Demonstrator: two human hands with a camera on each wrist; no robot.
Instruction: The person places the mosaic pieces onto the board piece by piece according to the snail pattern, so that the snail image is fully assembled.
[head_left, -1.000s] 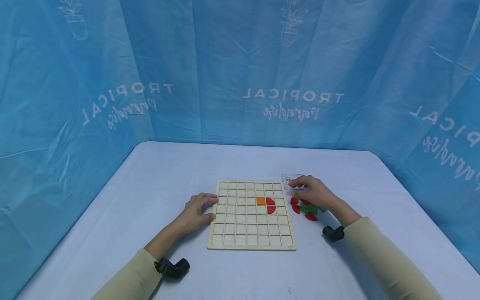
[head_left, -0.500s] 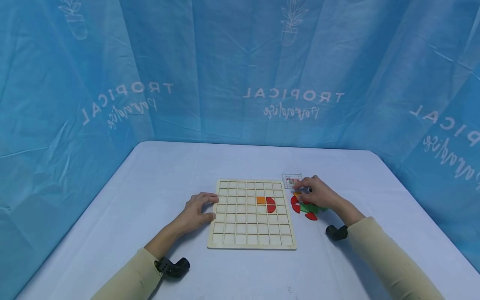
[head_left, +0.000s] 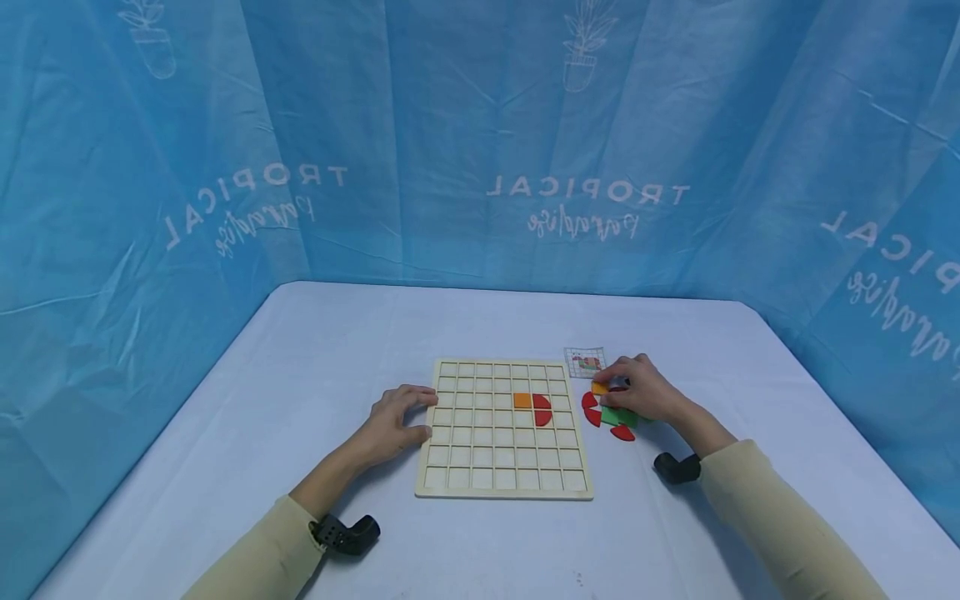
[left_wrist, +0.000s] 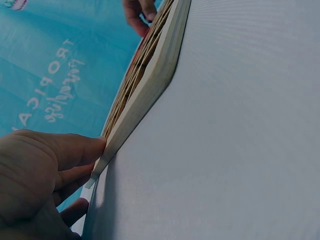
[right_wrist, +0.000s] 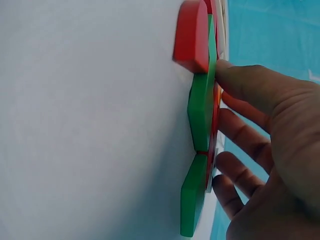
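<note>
Pale wood is lying flat in front of me: a gridded board [head_left: 481,437] is resting on the white-covered desk [head_left: 360,342]. My left hand [head_left: 393,423] is touching its left edge, thumb and forefinger spreading apart along the rim. Well away from it, past the board's right side, my right hand [head_left: 647,390] is reaching down with thumb and forefinger standing on either side of a loose orange piece [head_left: 599,388]; whether they are actually pinching it, I cannot tell. Red pieces [head_left: 622,433] and green pieces [head_left: 611,416] are lying clustered on the desk, some partly beneath that hand. A small printed card [head_left: 585,362] is lying just beyond, beside the board's far right corner. Within the grid, an orange square [head_left: 522,402] is filling one cell, and two red quarter-circles [head_left: 542,418] are sitting in the column to its right, one nearer me than the other, curved sides facing right. Beige sleeves [head_left: 247,550] are covering my forearms, and a blue curtain [head_left: 465,125] with mirrored white lettering is hanging behind the desk.
</note>
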